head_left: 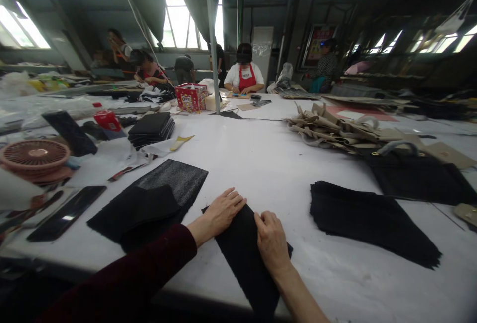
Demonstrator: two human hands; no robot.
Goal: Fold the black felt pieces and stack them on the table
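Note:
A black fabric piece (pixel 242 258) lies at an angle across the front of the white table, its near end at the table's edge. My left hand (pixel 224 212) rests on its far end with fingers stretched out flat. On the right edge of the same piece, my right hand (pixel 271 238) has its thumb and bent fingers closed on the cloth. To the left lie black and dark grey fabric pieces (pixel 175 179), one partly folded over. A fanned stack of black fabric pieces (pixel 365 221) is on the right.
At left are a phone (pixel 69 213), a pink fan (pixel 35 156), a utility knife (pixel 126 171), a red-capped bottle (pixel 108 120) and a dark folded stack (pixel 152 129). Tan straps (pixel 331 126) and a black bag (pixel 421 174) lie right. A pole (pixel 212 40) rises behind; co-workers (pixel 245 77) sit beyond.

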